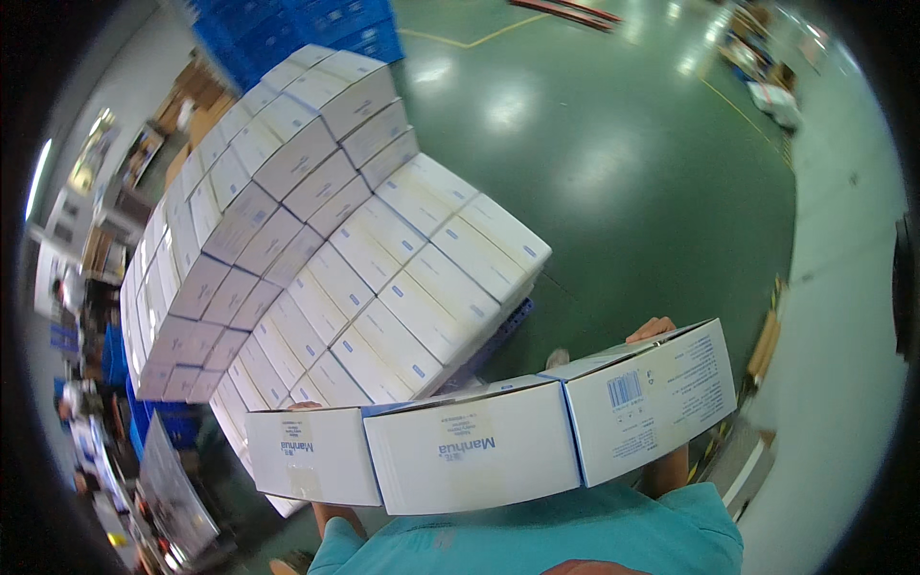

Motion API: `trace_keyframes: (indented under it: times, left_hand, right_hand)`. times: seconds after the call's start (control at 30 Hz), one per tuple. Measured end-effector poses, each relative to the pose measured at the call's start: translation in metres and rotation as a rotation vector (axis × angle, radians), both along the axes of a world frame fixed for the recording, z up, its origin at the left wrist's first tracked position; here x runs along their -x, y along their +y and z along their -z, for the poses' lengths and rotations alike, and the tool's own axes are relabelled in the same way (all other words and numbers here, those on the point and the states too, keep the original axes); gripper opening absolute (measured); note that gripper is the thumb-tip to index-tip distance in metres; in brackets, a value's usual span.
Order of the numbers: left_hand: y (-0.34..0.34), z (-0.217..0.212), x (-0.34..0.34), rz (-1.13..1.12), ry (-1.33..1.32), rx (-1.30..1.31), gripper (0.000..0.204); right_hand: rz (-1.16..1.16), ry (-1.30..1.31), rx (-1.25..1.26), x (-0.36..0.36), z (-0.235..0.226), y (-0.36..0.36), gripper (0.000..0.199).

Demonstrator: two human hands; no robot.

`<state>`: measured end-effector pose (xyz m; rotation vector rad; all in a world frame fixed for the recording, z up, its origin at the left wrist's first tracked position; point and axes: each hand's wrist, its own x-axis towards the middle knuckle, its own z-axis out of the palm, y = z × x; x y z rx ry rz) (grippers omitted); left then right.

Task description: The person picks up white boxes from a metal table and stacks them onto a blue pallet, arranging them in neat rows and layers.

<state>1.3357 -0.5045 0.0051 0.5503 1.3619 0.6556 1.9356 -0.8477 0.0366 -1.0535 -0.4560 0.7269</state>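
Three white cartons with blue print are pressed side by side in a row in front of my chest: a left carton, a middle carton and a right carton. My right hand grips the right carton's outer end, its fingers curled over the far upper edge. At the other end, my left hand holds the left carton; only a little of its fingers shows behind the edge. Nothing I can see supports the middle carton except its neighbours. Just beyond is a large stepped stack of similar white cartons.
Under the stack's near right corner a blue pallet shows. Blue crates stand behind it. Cluttered workbenches line the left side. A pale wall rises at right, with long cardboard pieces along its foot. The floor is green.
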Motion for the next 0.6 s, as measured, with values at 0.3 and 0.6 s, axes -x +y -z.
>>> trace_keyframes:
  times: [0.3, 0.6]
  left_hand:
    - [-0.041, -0.018, -0.126, -0.406, -0.029, -0.043, 0.036]
    - [0.065, -0.020, -0.187, -0.573, -0.148, -0.116, 0.035]
  right_hand:
    - [-0.425, 0.152, 0.247, -0.189, 0.052, 0.193, 0.038]
    - [-0.655, 0.199, 0.550, -0.230, 0.065, 0.392, 0.040]
